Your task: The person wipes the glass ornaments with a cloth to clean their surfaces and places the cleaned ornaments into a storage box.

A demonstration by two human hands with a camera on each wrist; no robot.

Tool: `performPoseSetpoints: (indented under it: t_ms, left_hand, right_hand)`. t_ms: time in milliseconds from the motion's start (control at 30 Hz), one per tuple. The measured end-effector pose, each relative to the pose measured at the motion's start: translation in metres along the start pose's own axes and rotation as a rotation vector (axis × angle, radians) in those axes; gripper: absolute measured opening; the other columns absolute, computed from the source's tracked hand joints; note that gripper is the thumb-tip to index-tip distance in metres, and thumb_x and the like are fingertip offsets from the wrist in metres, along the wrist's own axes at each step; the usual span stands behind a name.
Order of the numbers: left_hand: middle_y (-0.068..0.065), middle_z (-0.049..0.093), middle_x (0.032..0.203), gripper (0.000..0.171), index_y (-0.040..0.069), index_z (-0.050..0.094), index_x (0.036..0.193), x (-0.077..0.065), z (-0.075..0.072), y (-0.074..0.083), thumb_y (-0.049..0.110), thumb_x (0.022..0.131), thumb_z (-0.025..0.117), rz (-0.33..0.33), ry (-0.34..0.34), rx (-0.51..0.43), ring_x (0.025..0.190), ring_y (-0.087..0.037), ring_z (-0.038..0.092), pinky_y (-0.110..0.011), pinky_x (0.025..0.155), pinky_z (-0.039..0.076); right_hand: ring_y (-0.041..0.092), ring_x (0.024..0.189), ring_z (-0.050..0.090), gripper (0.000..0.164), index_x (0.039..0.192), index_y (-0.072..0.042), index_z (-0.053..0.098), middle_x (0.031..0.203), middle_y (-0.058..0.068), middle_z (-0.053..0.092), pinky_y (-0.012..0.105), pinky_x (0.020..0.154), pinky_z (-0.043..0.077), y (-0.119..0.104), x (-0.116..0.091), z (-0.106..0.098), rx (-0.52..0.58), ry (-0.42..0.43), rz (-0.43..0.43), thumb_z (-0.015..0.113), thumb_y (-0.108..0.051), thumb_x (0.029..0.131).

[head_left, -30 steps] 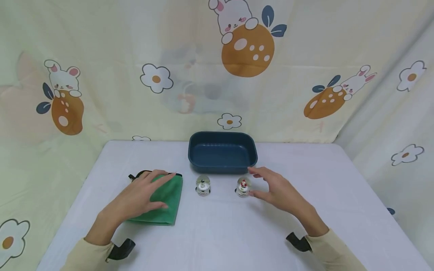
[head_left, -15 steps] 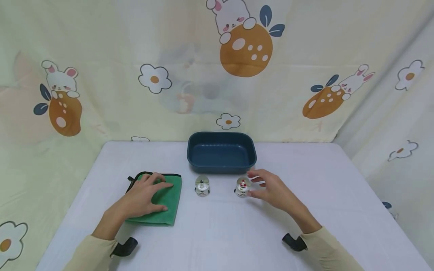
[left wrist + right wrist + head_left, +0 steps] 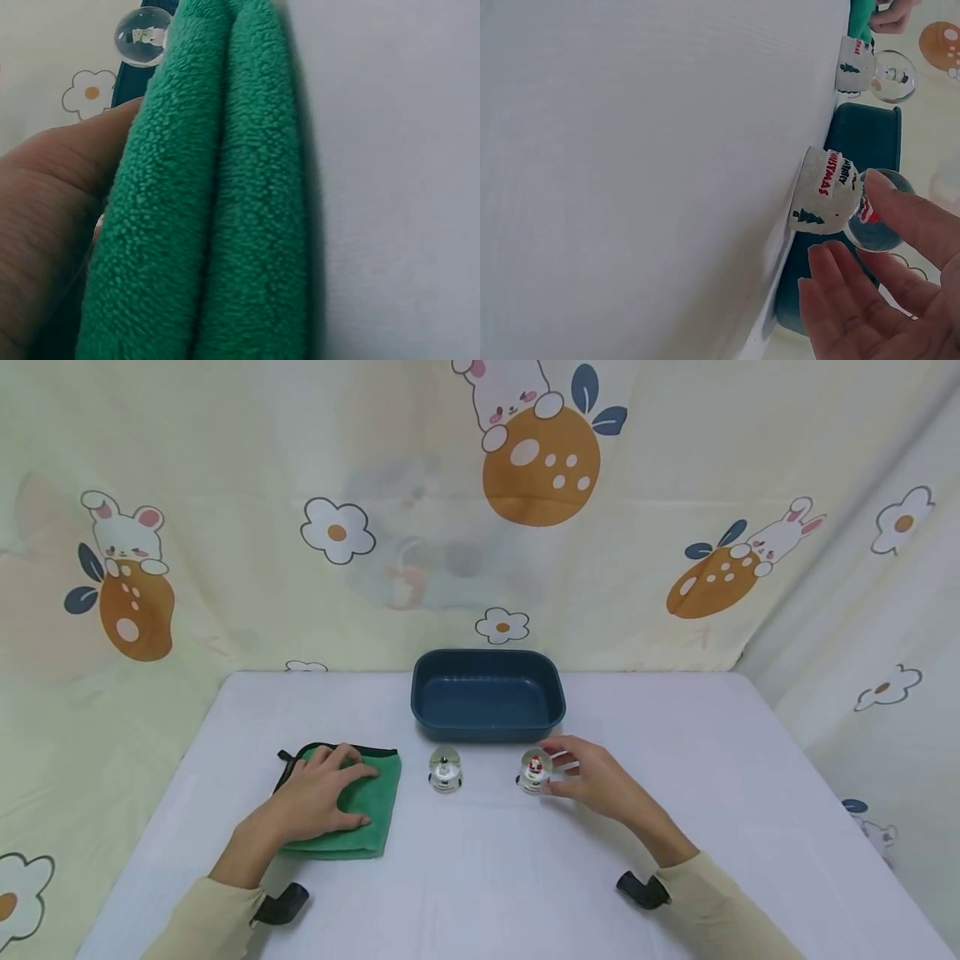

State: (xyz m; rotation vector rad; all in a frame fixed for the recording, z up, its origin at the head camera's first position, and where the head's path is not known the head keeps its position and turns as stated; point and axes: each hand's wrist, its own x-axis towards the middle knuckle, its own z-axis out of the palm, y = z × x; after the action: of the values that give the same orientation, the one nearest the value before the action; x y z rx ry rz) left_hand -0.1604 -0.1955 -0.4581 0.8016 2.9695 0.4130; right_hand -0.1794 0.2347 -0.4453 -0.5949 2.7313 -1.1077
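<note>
My left hand point(image 3: 318, 797) rests on a folded green cloth point(image 3: 382, 802) with black edging, fingers and thumb spread over it. The cloth's thick fold point(image 3: 255, 187) fills the left wrist view and hides the fingertips there. With thumb and index finger, my right hand point(image 3: 588, 777) pinches the glass ball of a small snow globe point(image 3: 534, 767) with a red figure inside. Its white base point(image 3: 825, 191), lettered in red and printed with a tree, stands on the table. To its left is a second snow globe point(image 3: 445, 770) holding a snowman, apart from both hands.
A dark blue rectangular bin point(image 3: 487, 731) stands behind the two snow globes, near the table's back edge. The table point(image 3: 487, 893) has a white cover. Patterned curtains point(image 3: 240, 527) hang behind it and along the sides.
My left hand has come down onto the green cloth. The right thumb and index finger have closed in slightly on the snow globe with the red figure. The head view has shifted a little.
</note>
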Motion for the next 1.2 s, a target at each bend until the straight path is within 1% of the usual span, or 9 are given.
performPoseSetpoints:
  t_ms: [100, 200, 333, 467, 600, 733, 867, 1100, 1200]
  left_hand:
    - [-0.002, 0.053, 0.125, 0.052, 0.025, 0.069, 0.127, -0.002, 0.001, 0.001, 0.045, 0.082, 0.084, 0.013, 0.02, 0.004, 0.118, -0.034, 0.049, -0.059, 0.086, 0.047]
    - [-0.001, 0.055, 0.12, 0.045, 0.024, 0.071, 0.124, -0.004, 0.002, 0.002, 0.04, 0.084, 0.083, 0.034, 0.039, 0.013, 0.115, -0.031, 0.052, -0.056, 0.084, 0.048]
    - [0.002, 0.057, 0.114, 0.038, 0.021, 0.073, 0.12, -0.006, 0.002, 0.003, 0.033, 0.086, 0.083, 0.069, 0.054, 0.023, 0.106, -0.023, 0.055, -0.048, 0.08, 0.051]
    - [0.005, 0.058, 0.107, 0.033, 0.019, 0.074, 0.117, -0.006, 0.0, 0.003, 0.028, 0.086, 0.083, 0.092, 0.055, 0.014, 0.098, -0.016, 0.056, -0.04, 0.076, 0.049]
    - [0.005, 0.059, 0.105, 0.034, 0.018, 0.073, 0.117, -0.005, -0.002, 0.001, 0.027, 0.086, 0.083, 0.104, 0.047, 0.019, 0.094, -0.014, 0.056, -0.035, 0.074, 0.048]
    - [0.002, 0.061, 0.106, 0.035, 0.018, 0.072, 0.119, -0.005, -0.004, -0.002, 0.026, 0.086, 0.083, 0.102, 0.046, 0.016, 0.088, -0.012, 0.056, -0.034, 0.073, 0.052]
    - [0.0, 0.061, 0.107, 0.036, 0.017, 0.071, 0.121, -0.007, -0.008, -0.004, 0.024, 0.087, 0.082, 0.091, 0.059, -0.018, 0.086, -0.012, 0.057, -0.034, 0.074, 0.055]
    - [0.004, 0.061, 0.107, 0.035, 0.016, 0.071, 0.122, -0.009, -0.019, -0.007, 0.022, 0.089, 0.081, 0.065, 0.1, -0.101, 0.087, -0.011, 0.055, -0.031, 0.071, 0.053]
    - [0.004, 0.06, 0.108, 0.035, 0.016, 0.07, 0.123, -0.009, -0.022, -0.009, 0.021, 0.09, 0.08, 0.042, 0.098, -0.128, 0.089, -0.012, 0.055, -0.03, 0.072, 0.052]
  right_hand:
    - [0.031, 0.108, 0.067, 0.057, 0.131, 0.001, 0.062, 0.122, 0.014, 0.067, 0.045, 0.091, 0.06, -0.001, 0.003, 0.0, 0.01, -0.017, 0.008, 0.086, -0.006, 0.08]
    - [0.028, 0.107, 0.067, 0.054, 0.129, -0.001, 0.063, 0.119, 0.01, 0.069, 0.043, 0.091, 0.06, -0.002, 0.005, 0.0, 0.027, -0.036, 0.029, 0.085, -0.005, 0.08]
    - [0.026, 0.107, 0.066, 0.05, 0.128, -0.002, 0.065, 0.116, 0.007, 0.07, 0.042, 0.09, 0.06, -0.003, 0.008, 0.0, 0.043, -0.05, 0.022, 0.084, -0.003, 0.081]
    - [0.027, 0.107, 0.066, 0.05, 0.128, 0.0, 0.064, 0.115, 0.008, 0.07, 0.042, 0.09, 0.06, -0.002, 0.01, 0.002, 0.058, -0.052, -0.017, 0.084, -0.002, 0.081]
    - [0.026, 0.107, 0.065, 0.051, 0.129, -0.001, 0.065, 0.117, 0.008, 0.069, 0.043, 0.09, 0.06, -0.001, 0.01, 0.003, 0.085, -0.06, -0.044, 0.083, -0.002, 0.082]
    - [0.024, 0.108, 0.065, 0.048, 0.126, -0.006, 0.066, 0.117, 0.005, 0.069, 0.042, 0.092, 0.06, 0.001, 0.01, 0.001, 0.079, -0.064, -0.062, 0.084, -0.003, 0.081]
    - [0.023, 0.108, 0.066, 0.049, 0.126, -0.009, 0.067, 0.118, 0.003, 0.069, 0.042, 0.092, 0.059, 0.002, 0.009, -0.003, 0.069, -0.054, -0.084, 0.085, -0.005, 0.081]
    - [0.021, 0.108, 0.065, 0.048, 0.126, -0.016, 0.066, 0.12, 0.0, 0.068, 0.044, 0.095, 0.059, -0.001, 0.004, -0.012, 0.088, -0.04, -0.098, 0.085, -0.01, 0.082]
    - [0.018, 0.106, 0.066, 0.047, 0.125, -0.018, 0.067, 0.119, -0.003, 0.069, 0.04, 0.095, 0.059, -0.004, 0.002, -0.015, 0.095, -0.024, -0.104, 0.086, -0.012, 0.082]
